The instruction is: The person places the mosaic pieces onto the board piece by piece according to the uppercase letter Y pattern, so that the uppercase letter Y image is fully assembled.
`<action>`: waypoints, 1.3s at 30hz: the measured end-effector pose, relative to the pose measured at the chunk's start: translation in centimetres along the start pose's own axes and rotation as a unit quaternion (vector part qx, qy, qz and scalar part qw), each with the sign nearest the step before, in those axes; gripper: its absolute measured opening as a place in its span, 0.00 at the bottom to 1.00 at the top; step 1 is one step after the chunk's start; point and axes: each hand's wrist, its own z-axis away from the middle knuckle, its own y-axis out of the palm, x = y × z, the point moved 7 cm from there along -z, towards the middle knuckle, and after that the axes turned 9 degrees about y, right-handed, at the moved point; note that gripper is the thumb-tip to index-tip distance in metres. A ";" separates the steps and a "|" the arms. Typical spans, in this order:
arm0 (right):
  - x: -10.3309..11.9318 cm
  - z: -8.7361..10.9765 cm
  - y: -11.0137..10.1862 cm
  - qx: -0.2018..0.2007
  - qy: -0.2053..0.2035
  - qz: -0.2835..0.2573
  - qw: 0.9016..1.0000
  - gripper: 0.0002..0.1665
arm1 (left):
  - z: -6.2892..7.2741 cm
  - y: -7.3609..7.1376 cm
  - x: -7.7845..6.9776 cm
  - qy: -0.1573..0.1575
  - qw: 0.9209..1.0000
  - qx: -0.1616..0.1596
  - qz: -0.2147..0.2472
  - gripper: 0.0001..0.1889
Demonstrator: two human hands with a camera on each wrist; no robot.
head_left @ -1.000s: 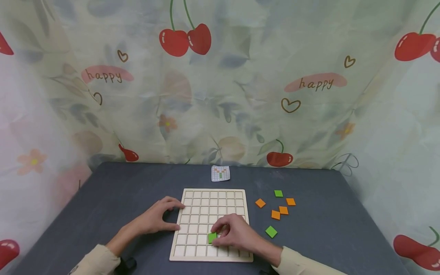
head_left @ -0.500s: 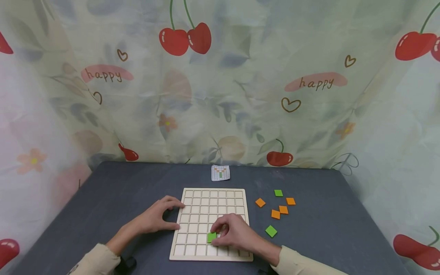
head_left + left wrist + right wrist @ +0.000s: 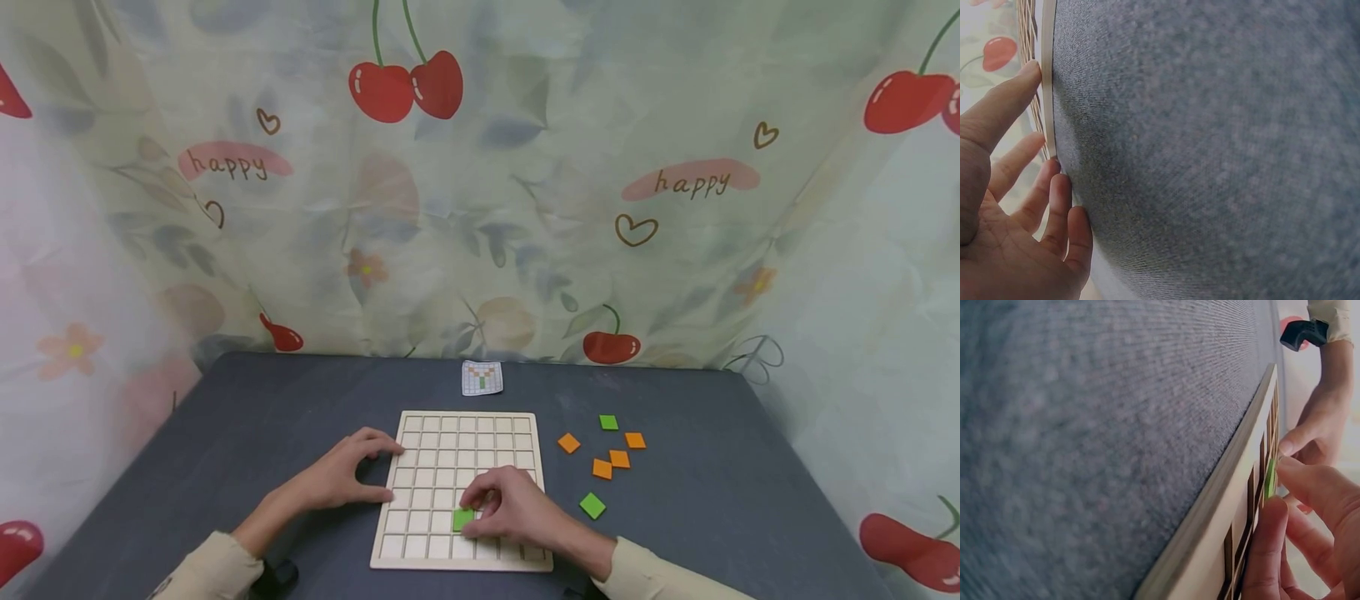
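Note:
A pale wooden grid board point(image 3: 444, 458) lies in the middle of the table. At its left edge my left hand point(image 3: 345, 475) rests with thumb and fingers spread apart, the tips at the rim; the left wrist view shows the thumb point(image 3: 1007, 103) on the board's edge. My right hand point(image 3: 517, 508) is over the lower middle of the grid, pinching a square green tile point(image 3: 462, 521) between thumb and index finger. In the right wrist view the green tile point(image 3: 1269, 478) appears as a thin edge close to the grid.
Loose tiles lie to the right of the board: green tiles point(image 3: 592, 506) and several orange tiles point(image 3: 602, 469). Behind the board is a small printed card point(image 3: 482, 378) with a coloured grid pattern. A patterned curtain point(image 3: 480, 208) stands around the table.

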 end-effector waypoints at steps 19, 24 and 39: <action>0.0 0.9 -1.6 0.029 -0.021 -0.038 0.999 0.13 | -0.1 0.0 0.1 0.006 1.000 0.000 0.002 0.31; -0.5 1.8 -3.5 0.032 -0.034 -0.041 0.998 0.14 | 0.0 0.0 0.1 0.005 1.000 -0.001 0.006 0.30; -2.8 4.9 -7.9 0.036 -0.050 -0.048 0.997 0.16 | 0.0 -0.1 0.0 0.012 1.000 -0.002 0.002 0.30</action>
